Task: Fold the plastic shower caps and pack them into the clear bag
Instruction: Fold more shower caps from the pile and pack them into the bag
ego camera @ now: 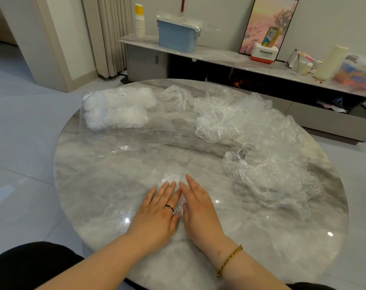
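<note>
Flatly, both sets of fingers (167,191) lie straight and side by side, pressing down on a crumpled clear shower cap (171,178) that shows just past the fingertips and in the narrow gap between the two hands. The left hand (158,212), with a dark ring (170,207), and the right hand (198,208), with a braided bracelet (230,261) at the wrist, nearly touch at the index fingers. More thin film spreads from under the left palm toward the left.

Left of the fingers, bare marble runs out to the curved edge of the round table (79,185). Ahead of the fingertips lies another open stretch. Beyond it, up and to the left, sits the clear bag (115,110), with white folded caps bunched at its far end and its flat open end lying toward the hands. Right of the fingers, near but apart, a loose cap (261,172) sits in a heap, and further ahead on that side a pile of unfolded caps (240,118) reaches the table's far right rim.
</note>
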The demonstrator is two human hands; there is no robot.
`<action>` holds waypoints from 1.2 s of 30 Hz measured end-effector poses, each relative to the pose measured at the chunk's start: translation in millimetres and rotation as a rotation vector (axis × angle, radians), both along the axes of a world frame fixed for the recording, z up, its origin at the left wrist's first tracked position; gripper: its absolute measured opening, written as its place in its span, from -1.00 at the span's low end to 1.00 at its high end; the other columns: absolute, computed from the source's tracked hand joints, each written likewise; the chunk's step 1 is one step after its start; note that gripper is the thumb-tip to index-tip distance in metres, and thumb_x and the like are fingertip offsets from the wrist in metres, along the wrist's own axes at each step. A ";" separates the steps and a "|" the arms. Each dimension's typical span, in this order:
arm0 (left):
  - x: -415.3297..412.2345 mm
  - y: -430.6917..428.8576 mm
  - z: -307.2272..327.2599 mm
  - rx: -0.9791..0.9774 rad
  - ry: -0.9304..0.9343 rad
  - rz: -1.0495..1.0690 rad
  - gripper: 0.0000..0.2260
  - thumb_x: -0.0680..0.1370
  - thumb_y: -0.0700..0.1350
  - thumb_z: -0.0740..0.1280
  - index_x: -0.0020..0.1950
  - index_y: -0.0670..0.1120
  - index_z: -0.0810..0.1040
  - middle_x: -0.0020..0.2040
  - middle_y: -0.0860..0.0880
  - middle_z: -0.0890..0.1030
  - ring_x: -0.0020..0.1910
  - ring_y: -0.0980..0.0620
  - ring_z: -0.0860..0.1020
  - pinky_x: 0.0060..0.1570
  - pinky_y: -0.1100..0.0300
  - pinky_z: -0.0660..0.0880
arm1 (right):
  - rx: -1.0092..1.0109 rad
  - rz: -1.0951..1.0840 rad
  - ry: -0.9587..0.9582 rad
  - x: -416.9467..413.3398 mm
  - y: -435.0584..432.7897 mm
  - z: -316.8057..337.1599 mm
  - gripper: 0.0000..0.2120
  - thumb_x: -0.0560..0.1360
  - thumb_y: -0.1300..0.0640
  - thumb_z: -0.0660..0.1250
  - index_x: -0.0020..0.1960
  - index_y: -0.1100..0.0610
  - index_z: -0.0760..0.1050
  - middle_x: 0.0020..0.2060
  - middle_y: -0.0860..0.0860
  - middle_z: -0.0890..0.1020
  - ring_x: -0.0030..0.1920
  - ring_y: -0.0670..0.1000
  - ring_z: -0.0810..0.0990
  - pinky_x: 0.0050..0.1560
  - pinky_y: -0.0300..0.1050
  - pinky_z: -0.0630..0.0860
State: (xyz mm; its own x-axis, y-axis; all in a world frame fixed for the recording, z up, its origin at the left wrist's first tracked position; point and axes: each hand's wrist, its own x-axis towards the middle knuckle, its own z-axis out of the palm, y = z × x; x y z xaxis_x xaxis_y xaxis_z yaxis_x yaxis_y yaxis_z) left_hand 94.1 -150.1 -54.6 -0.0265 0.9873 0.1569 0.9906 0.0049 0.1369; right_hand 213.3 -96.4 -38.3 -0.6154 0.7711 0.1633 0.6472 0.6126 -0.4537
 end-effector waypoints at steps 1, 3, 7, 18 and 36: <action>-0.1 0.0 -0.2 -0.029 0.020 -0.001 -0.52 0.41 0.04 0.08 0.16 -0.14 0.60 0.15 -0.07 0.61 0.17 -0.02 0.56 0.32 0.17 0.00 | 0.029 -0.011 -0.064 -1.7 1.2 -0.6 -0.52 0.34 0.13 0.04 0.14 0.15 0.57 0.18 0.07 0.58 0.15 -0.01 0.58 0.12 -0.08 0.49; 0.5 0.9 0.2 -0.076 0.047 -0.020 -0.52 0.41 0.04 0.08 0.13 -0.16 0.61 0.14 -0.07 0.62 0.12 -0.01 0.59 0.31 0.17 0.01 | 0.026 -0.034 -0.216 -1.7 1.2 5.5 -0.47 0.36 0.07 -0.03 0.15 0.14 0.57 0.19 0.02 0.57 0.20 -0.02 0.55 0.16 -0.10 0.47; 2.2 1.4 -3.7 -0.143 0.062 -0.013 -0.53 0.47 0.04 0.05 0.10 -0.16 0.63 0.12 -0.07 0.63 0.10 0.01 0.60 0.31 0.17 -0.01 | -0.086 0.012 -0.298 3.5 1.9 4.0 -0.10 0.24 -0.12 -0.46 0.51 0.13 0.04 0.50 -0.03 0.00 0.51 -0.02 -0.14 0.30 -0.16 -0.49; 4.4 5.1 12.1 -0.234 -0.068 -0.018 -0.07 0.13 0.16 -0.53 0.51 -0.09 -0.28 0.46 0.09 -0.33 0.32 0.19 -0.42 0.31 0.19 -0.44 | -0.051 0.035 -0.303 4.6 8.5 2.9 -0.03 0.14 -0.16 -0.52 0.52 0.05 -0.06 0.51 -0.06 -0.10 0.50 -0.07 -0.19 0.29 -0.23 -0.44; -27.0 2.5 21.9 -0.206 -0.438 -0.102 0.16 -0.09 0.67 -0.22 0.44 0.20 0.13 0.31 0.36 -0.09 0.34 0.43 -0.14 0.15 0.60 -0.44 | 0.175 0.179 -0.047 16.8 20.1 10.8 -0.69 0.26 0.08 0.09 -0.29 -0.01 0.63 -0.21 -0.13 0.68 -0.08 -0.02 0.68 -0.16 -0.18 0.61</action>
